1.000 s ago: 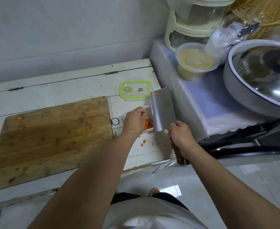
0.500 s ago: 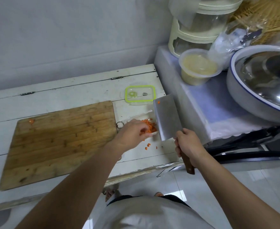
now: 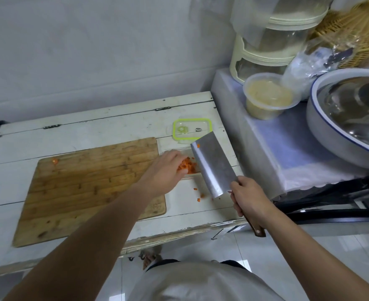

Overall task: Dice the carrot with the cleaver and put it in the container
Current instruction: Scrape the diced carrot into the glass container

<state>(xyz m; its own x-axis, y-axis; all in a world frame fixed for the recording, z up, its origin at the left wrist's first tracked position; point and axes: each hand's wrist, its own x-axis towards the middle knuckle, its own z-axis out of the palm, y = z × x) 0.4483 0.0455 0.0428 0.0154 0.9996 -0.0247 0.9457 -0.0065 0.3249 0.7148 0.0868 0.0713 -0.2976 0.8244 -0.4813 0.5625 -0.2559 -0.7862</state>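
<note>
carrot dice [image 3: 187,165]: heaped in clear container [image 3: 191,175], few bits loose on tabletop [image 3: 105,131]
left hand [image 3: 165,170]: over dice, grip unclear
right hand [image 3: 250,197]: gripping cleaver [image 3: 214,166] handle, blade beside container

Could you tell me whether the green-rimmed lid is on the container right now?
No, the green-rimmed lid lies flat on the table behind the open container.

left hand [image 3: 167,168] lowered into diced carrot [image 3: 187,166], cleaver [image 3: 213,167] tipped flatter beside it
</note>
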